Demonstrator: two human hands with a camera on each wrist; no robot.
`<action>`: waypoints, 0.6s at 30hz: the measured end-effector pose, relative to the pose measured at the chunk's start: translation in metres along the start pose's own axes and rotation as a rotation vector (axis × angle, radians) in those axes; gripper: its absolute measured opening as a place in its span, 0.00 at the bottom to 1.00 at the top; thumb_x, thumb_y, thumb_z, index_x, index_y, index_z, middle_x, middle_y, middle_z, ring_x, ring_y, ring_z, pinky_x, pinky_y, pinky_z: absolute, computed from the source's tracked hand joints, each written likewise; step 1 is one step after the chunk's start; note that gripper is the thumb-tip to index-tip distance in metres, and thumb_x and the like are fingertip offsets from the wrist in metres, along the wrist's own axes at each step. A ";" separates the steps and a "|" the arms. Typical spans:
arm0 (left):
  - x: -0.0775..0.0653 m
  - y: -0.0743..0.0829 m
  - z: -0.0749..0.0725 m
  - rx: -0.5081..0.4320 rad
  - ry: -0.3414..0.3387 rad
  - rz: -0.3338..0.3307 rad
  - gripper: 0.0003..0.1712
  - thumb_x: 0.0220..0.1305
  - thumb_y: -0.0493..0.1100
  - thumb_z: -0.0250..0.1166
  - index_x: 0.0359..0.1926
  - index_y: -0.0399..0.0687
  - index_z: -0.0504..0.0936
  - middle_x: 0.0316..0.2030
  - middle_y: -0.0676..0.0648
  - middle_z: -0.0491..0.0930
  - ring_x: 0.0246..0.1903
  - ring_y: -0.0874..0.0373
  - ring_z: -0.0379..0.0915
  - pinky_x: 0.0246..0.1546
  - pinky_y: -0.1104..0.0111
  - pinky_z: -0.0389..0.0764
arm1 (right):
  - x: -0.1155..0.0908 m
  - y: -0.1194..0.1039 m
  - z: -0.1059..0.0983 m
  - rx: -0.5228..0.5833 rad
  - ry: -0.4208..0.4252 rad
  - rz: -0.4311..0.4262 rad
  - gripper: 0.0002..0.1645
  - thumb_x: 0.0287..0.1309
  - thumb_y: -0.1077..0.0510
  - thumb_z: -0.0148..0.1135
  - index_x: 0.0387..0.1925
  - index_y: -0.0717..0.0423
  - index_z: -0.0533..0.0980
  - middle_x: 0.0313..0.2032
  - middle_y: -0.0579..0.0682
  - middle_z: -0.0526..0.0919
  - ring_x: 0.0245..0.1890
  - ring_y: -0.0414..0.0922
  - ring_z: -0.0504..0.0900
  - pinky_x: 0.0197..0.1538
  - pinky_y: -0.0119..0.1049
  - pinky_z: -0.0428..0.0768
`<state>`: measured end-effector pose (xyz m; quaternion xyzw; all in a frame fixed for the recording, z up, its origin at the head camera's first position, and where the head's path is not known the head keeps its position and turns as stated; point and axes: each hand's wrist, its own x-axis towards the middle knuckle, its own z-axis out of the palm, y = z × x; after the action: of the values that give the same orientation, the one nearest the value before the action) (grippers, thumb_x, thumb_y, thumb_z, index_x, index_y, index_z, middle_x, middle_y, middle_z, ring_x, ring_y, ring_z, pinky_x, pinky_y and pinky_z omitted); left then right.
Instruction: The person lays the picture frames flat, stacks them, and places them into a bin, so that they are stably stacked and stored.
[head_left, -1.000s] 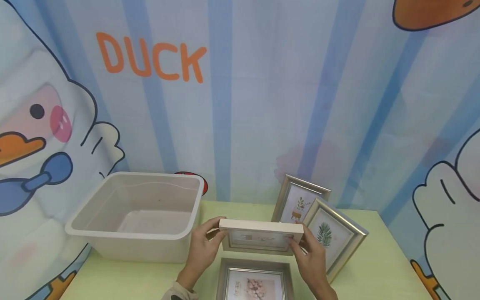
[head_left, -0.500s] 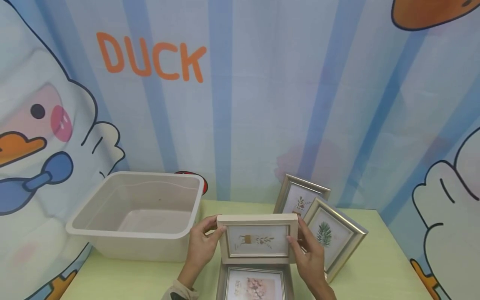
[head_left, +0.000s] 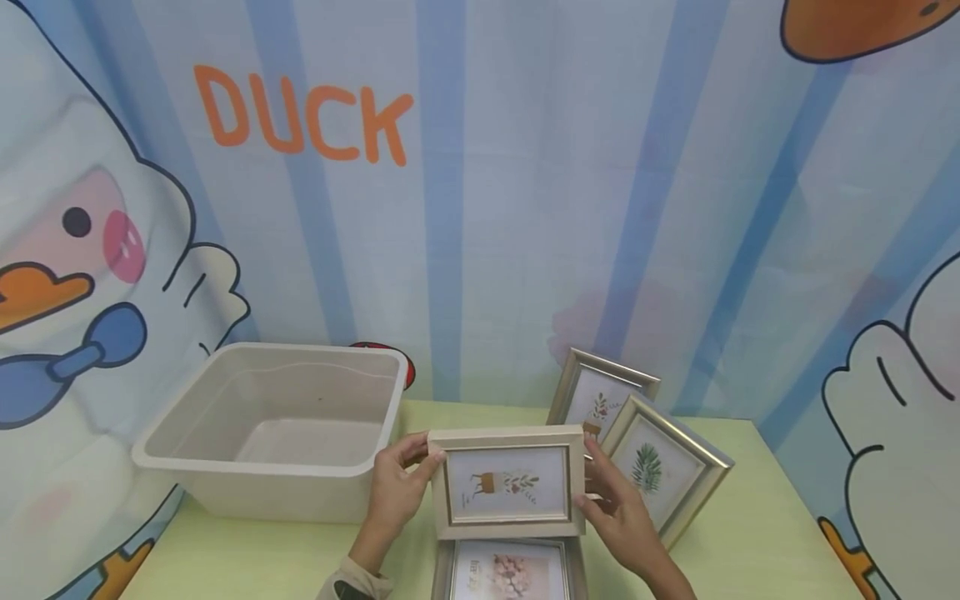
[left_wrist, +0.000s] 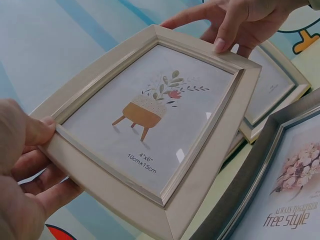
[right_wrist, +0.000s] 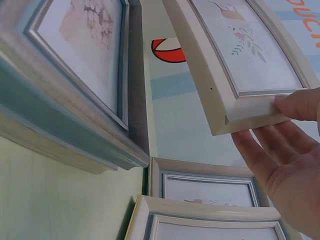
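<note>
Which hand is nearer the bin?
Left. The left hand is just right of the bin, holding the cream frame by its left end; the right hand is farther right, at the opposite end.

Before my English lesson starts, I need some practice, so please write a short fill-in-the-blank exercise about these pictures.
1. The left hand and the right hand hold the cream frame, whose printed pot shows ____ legs.
2. On the flower frame, the word after "free" is ____.
3. The large printed leaf is coloured ____.
4. In the head view, the tub stands to the ____ of the cream frame.

Missing words: three; style; green; left.
</note>
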<state>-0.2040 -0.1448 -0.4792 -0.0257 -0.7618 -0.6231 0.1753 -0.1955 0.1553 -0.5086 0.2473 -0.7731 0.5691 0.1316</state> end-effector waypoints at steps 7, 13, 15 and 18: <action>0.000 0.000 0.000 -0.030 -0.011 -0.040 0.17 0.58 0.29 0.69 0.49 0.27 0.82 0.39 0.31 0.86 0.35 0.67 0.80 0.32 0.76 0.84 | 0.001 -0.003 -0.006 -0.016 -0.087 0.098 0.48 0.59 0.70 0.64 0.76 0.59 0.53 0.53 0.72 0.80 0.43 0.48 0.88 0.42 0.33 0.87; 0.001 0.003 0.001 -0.024 -0.028 -0.047 0.16 0.58 0.29 0.69 0.49 0.28 0.83 0.40 0.31 0.86 0.36 0.63 0.81 0.32 0.75 0.85 | -0.001 -0.002 -0.013 -0.027 -0.195 0.073 0.56 0.58 0.70 0.64 0.79 0.57 0.42 0.49 0.71 0.79 0.42 0.52 0.87 0.43 0.36 0.88; 0.001 0.004 0.001 -0.035 -0.042 -0.058 0.16 0.58 0.29 0.69 0.49 0.28 0.82 0.40 0.31 0.86 0.35 0.62 0.81 0.33 0.75 0.85 | -0.002 0.000 -0.014 -0.025 -0.204 0.075 0.56 0.59 0.69 0.64 0.79 0.57 0.41 0.49 0.70 0.79 0.42 0.49 0.87 0.44 0.36 0.88; 0.001 0.004 0.003 -0.053 -0.064 -0.069 0.17 0.59 0.30 0.69 0.49 0.28 0.82 0.40 0.31 0.86 0.35 0.64 0.81 0.33 0.74 0.86 | -0.004 0.002 -0.015 -0.027 -0.198 0.112 0.56 0.59 0.69 0.65 0.79 0.55 0.42 0.48 0.69 0.80 0.41 0.43 0.87 0.44 0.37 0.88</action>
<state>-0.2041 -0.1414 -0.4755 -0.0241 -0.7509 -0.6474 0.1285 -0.1938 0.1711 -0.5072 0.2569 -0.8026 0.5377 0.0261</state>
